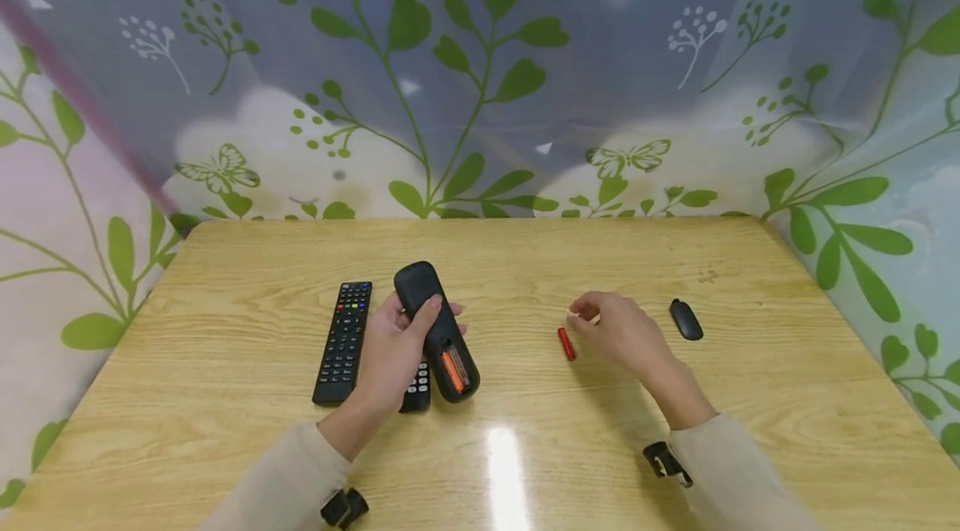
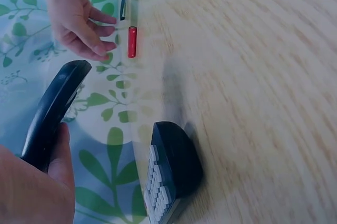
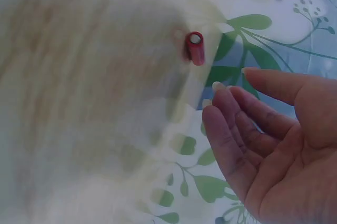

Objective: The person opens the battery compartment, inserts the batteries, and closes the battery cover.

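My left hand (image 1: 392, 358) holds a black remote control (image 1: 443, 324) back side up, the thumb across its back. Its battery compartment is uncovered, and an orange battery (image 1: 453, 370) shows inside. To the right, a red battery (image 1: 566, 344) lies on the table. My right hand (image 1: 621, 333) hovers just beside this battery with loosely bent fingers and nothing between them. In the right wrist view, thumb and fingertips stand apart from the red battery (image 3: 196, 50). A small black battery cover (image 1: 686, 320) lies right of that hand.
A long black remote control (image 1: 343, 343) lies left of my left hand on the wooden table (image 1: 525, 264). Another remote with pale buttons (image 1: 417, 389) lies partly hidden under the left hand and held remote. A leaf-patterned curtain (image 1: 480, 97) hangs behind the table's far edge.
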